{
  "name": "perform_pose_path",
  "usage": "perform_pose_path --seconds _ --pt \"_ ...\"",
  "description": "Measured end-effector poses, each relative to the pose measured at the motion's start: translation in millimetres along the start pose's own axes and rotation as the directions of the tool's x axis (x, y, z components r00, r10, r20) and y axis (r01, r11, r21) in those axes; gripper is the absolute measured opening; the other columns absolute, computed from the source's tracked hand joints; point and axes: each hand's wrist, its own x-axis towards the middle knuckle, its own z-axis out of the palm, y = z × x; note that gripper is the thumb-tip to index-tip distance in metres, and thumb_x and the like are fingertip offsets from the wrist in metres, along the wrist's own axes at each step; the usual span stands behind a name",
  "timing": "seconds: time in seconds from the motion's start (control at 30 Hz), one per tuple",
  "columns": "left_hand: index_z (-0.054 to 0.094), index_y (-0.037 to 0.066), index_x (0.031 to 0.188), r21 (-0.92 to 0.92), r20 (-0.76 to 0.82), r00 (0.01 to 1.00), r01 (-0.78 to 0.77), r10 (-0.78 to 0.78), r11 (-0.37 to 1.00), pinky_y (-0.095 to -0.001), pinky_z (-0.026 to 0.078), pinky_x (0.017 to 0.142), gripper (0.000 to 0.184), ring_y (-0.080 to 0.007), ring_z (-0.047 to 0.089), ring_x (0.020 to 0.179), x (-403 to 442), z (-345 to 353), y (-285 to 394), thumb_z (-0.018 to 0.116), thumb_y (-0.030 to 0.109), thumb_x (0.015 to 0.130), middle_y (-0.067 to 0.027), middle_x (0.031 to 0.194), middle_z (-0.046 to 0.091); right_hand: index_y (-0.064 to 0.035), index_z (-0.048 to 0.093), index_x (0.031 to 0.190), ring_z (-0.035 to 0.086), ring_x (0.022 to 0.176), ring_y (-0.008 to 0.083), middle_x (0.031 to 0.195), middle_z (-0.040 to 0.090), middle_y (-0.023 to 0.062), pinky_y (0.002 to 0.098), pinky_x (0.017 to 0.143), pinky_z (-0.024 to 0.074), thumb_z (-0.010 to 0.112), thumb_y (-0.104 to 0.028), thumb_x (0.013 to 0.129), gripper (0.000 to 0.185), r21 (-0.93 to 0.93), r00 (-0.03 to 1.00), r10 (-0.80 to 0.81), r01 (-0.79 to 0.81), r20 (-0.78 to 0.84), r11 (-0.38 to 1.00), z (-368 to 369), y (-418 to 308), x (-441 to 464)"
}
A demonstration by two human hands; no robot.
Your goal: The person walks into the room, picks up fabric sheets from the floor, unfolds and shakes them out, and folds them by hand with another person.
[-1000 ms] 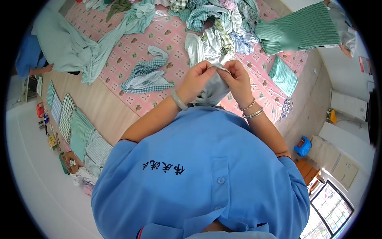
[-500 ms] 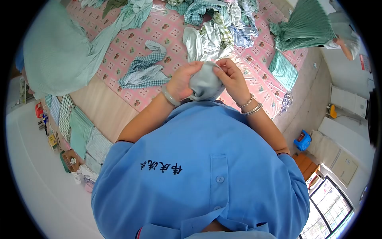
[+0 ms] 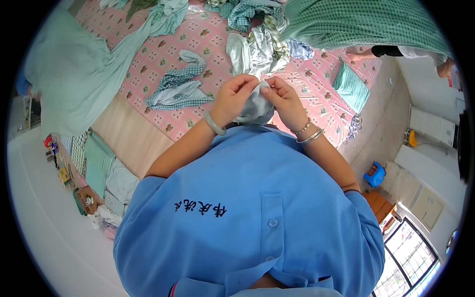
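Observation:
A pale grey-green, satin-like cloth (image 3: 255, 106) is held close in front of my chest. My left hand (image 3: 231, 99), with a pale bangle at its wrist, pinches the cloth's upper edge. On the other side, my right hand (image 3: 287, 101) grips the same edge between thumb and fingers; bracelets circle that wrist. The two sets of fingertips are almost together. Below them the cloth hangs in a rounded, bunched shape, its lower part hidden by my shirt. Just beyond my hands lies a heap of shiny pale fabric (image 3: 262, 47).
The table has a pink patterned cover (image 3: 173, 49). A checked green-and-white cloth (image 3: 178, 91) lies on it at left. Another person's hand (image 3: 445, 68) is near a large green checked sheet (image 3: 366, 22). Pale green fabric (image 3: 69, 74) hangs at left, folded cloths (image 3: 99, 153) below it.
My left fingers have risen to the cloth's top edge, closer to my right ones. At upper right the green sheet has spread out leftward over the table. The left fabric has shifted down.

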Motion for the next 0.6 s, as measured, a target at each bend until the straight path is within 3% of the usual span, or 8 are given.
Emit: perform_pose_path --seconds 0.07,0.2,0.27,0.3,0.37,0.47,0.57,0.6 --pt "0.054 0.004 0.094 0.38 0.13 0.985 -0.154 0.112 0.912 -0.0195 0.04 0.064 0.016 -0.0084 0.051 0.075 -4 -10 4 0.05 0.002 0.078 -0.0022 0.083 0.055 -0.0035 0.049 0.091 0.048 0.065 0.0017 0.073 0.054 -0.0016 0.0164 0.058 0.0385 0.05 -0.014 0.082 0.014 -0.078 0.994 -0.113 0.113 -0.004 0.991 4 2 -1" --pt "0.055 0.003 0.089 0.544 0.234 0.934 -0.356 0.27 0.76 -0.0263 0.042 0.068 0.018 -0.0176 0.051 0.08 -10 -37 -34 0.055 0.0 0.071 -0.0056 0.084 0.055 -0.0039 0.048 0.089 0.043 0.063 0.0011 0.072 0.048 -0.0034 0.016 0.055 0.0356 0.05 -0.007 0.082 0.008 -0.165 0.987 -0.153 0.158 0.041 0.974 17 -7 -14" --pt "0.054 0.004 0.09 0.682 0.322 0.892 -0.451 0.316 0.576 -0.0317 0.041 0.074 0.023 -0.0234 0.05 0.088 -1 -48 -50 0.058 0.001 0.068 -0.0091 0.09 0.055 -0.0035 0.049 0.089 0.043 0.063 0.0012 0.073 0.048 -0.003 0.0165 0.055 0.0358 0.05 -0.007 0.082 0.008 -0.24 0.979 -0.189 0.203 0.079 0.949 23 -21 -21" --pt "0.054 0.004 0.09 0.682 0.322 0.892 -0.451 0.316 0.576 -0.0317 0.041 0.074 0.023 -0.0234 0.05 0.088 -1 -46 -50 0.058 0.001 0.068 -0.0091 0.09 0.055 -0.003 0.049 0.088 0.043 0.064 0.0013 0.074 0.048 -0.0026 0.0169 0.054 0.0361 0.05 -0.007 0.082 0.008 -0.305 0.968 -0.214 0.245 0.13 0.92 27 -30 -26" --pt "0.055 0.004 0.089 0.574 0.294 0.932 -0.35 0.213 0.74 -0.0321 0.04 0.078 0.02 -0.0236 0.051 0.091 1 -37 -52 0.057 0.003 0.07 -0.0097 0.091 0.055 -0.0015 0.05 0.087 0.05 0.064 0.0052 0.071 0.052 0.0008 0.0191 0.058 0.0402 0.051 -0.008 0.081 0.009 -0.316 0.957 -0.256 0.287 0.138 0.904 32 -48 -35" --pt "0.056 0.004 0.088 0.512 0.399 0.897 -0.39 0.19 0.765 -0.0304 0.041 0.078 0.016 -0.0234 0.052 0.09 5 -29 -47 0.056 0.006 0.072 -0.0097 0.091 0.056 -0.0008 0.05 0.089 0.049 0.066 0.0051 0.074 0.052 0.0016 0.0191 0.058 0.0404 0.05 -0.006 0.081 0.009 -0.26 0.932 -0.318 0.354 0.174 0.898 31 -63 -44" --pt "0.057 0.003 0.086 0.562 0.312 0.926 -0.36 0.213 0.745 -0.0298 0.042 0.075 0.012 -0.0237 0.054 0.084 16 -29 -45 0.054 0.008 0.075 -0.0091 0.088 0.057 -0.0012 0.05 0.09 0.05 0.069 0.0051 0.08 0.051 0.0011 0.0186 0.059 0.0412 0.05 -0.001 0.079 0.011 -0.233 0.928 -0.372 0.364 0.011 0.902 8 -74 -58" --pt "0.056 0.003 0.085 0.565 0.358 0.876 -0.478 0.323 0.672 -0.0265 0.042 0.069 0.01 -0.0173 0.054 0.075 19 -31 -48 0.052 0.008 0.077 -0.0058 0.084 0.056 -0.0017 0.049 0.091 0.05 0.067 0.0055 0.079 0.051 0.0006 0.0184 0.058 0.0416 0.05 0.0 0.079 0.012 -0.307 0.91 -0.415 0.395 -0.001 0.866 5 -71 -58"
